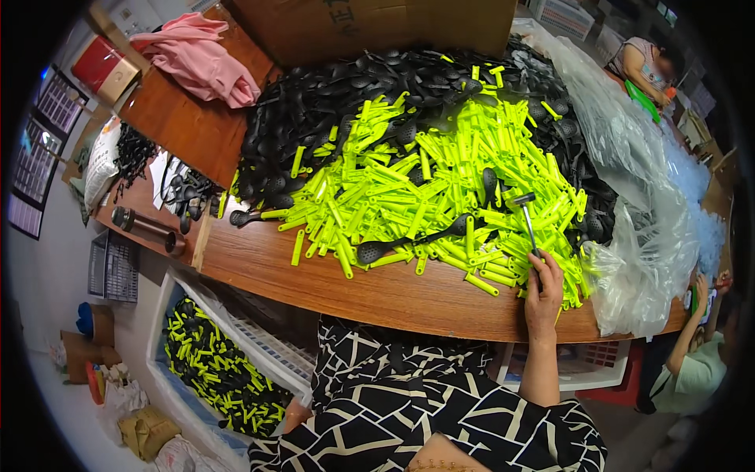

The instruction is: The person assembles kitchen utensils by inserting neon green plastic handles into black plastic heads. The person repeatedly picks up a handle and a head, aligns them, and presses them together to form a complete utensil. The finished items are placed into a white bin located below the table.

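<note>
My right hand [543, 287] is closed around the handle of a small metal hammer [530, 224]. The hammer's head lies over a heap of bright yellow-green plastic handles [370, 193]. A black slotted spoon [377, 250] rests along the front of this heap, near the table edge. More black slotted spoons and ladles [295, 106] are piled behind it. Low at my left side, my left hand [296, 414] is beside a large crate [161, 334] filled with black utensils with yellow-green handles. The fingers of that hand are mostly hidden.
A brown wooden table [259, 256] carries the piles, with a cardboard sheet [377, 30] behind. Clear plastic sheeting [641, 252] drapes the right side. A pink cloth [193, 55] lies at the far left, a metal flask [149, 228] nearer. Other people [700, 362] work at right.
</note>
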Tool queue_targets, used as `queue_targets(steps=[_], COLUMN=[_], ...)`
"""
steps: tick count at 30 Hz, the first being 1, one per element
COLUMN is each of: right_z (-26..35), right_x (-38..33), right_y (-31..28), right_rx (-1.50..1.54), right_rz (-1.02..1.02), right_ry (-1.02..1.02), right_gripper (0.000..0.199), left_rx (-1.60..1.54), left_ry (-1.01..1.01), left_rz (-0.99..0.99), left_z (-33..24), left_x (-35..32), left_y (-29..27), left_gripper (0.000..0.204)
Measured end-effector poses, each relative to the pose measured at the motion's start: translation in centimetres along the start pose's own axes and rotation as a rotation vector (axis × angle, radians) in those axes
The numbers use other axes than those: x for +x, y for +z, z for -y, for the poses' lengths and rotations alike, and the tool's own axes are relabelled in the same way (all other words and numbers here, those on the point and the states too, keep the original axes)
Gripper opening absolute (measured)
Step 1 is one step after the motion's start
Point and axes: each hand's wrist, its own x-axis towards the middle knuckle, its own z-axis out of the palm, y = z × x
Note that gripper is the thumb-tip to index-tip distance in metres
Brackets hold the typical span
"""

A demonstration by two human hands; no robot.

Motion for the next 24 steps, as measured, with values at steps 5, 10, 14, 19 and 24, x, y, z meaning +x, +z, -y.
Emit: queue_targets(steps=[5, 10, 14, 19, 24], right_z=[0.5, 0.4, 0.1, 0.2, 0.2], right_x=[0.2, 0.7, 0.8, 0.9, 0.7], right_y=[0.3, 0.1, 0.0, 0.1, 0.3], right_rx=[0.008, 0.051, 0.062, 0.069, 0.028], right_rz=[-0.009, -0.017, -0.015, -0.016, -0.014], right_ry=[-0.003, 0.03, 0.035, 0.035, 0.051], right_gripper=[0.029, 0.028, 0.028, 0.028, 0.027], left_rx=[0.137, 0.274, 0.355, 0.464, 0.593], left_ry=[-0.04, -0.039, -0.027, 0.039, 0.185], left_rz=[0.051, 0.094, 0.129, 0.156, 0.169], left_z=[-1.1, -3.1, -4.2, -5.7, -13.3], left_x=[1.6, 3.4, 5.1, 7.6, 12.0], left_y=[-0.9, -2.3, -3.0, -3.0, -2.5], left_gripper=[0.067, 0.055, 0.046, 0.038, 0.036])
